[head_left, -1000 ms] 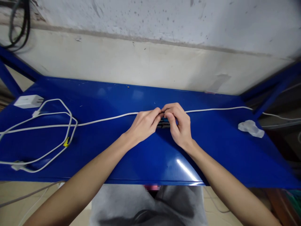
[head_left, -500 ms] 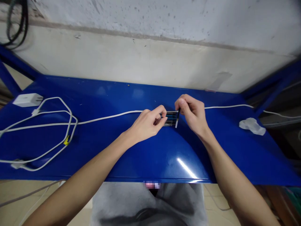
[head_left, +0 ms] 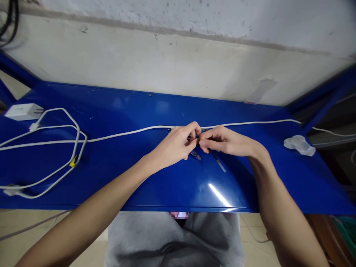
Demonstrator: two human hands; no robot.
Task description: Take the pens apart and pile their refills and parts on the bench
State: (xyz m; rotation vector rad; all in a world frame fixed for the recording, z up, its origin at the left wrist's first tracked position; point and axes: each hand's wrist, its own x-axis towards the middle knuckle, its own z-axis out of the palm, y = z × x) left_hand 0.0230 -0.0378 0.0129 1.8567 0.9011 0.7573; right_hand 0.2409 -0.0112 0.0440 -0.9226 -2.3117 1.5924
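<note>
Thin dark rod (head_left: 221,165), straight and smooth with a brownish band and a pale, translucent end, juts from beneath a person's right hand (head_left: 219,141) near the middle of a glossy blue metal tabletop (head_left: 155,189). Just beside it, a slender pen (head_left: 196,155) with a clear, rounded tip slants out from under the left hand (head_left: 179,142). The bare hands meet at the fingertips, the left curled with thumb and forefinger forming a narrow arc over small dark and blue pieces (head_left: 191,138), the right's thumb and fingers drawn close together; what either grips cannot be told, since the fingers cover most of the pieces. A smooth white cable (head_left: 125,134) runs across the table, passing behind the hands, and loops loosely at left around a bright yellow tag (head_left: 73,161), near a boxy white plug adapter (head_left: 25,112). At far right lies a crumpled, translucent piece of film (head_left: 299,145), well apart from the hands. Behind, a stained, scuffed wall (head_left: 139,63) rises above the table's rear edge; soft grey clothing (head_left: 139,237) shows below the front edge, where a hard white reflection (head_left: 219,194) streaks the lacquered surface.
</note>
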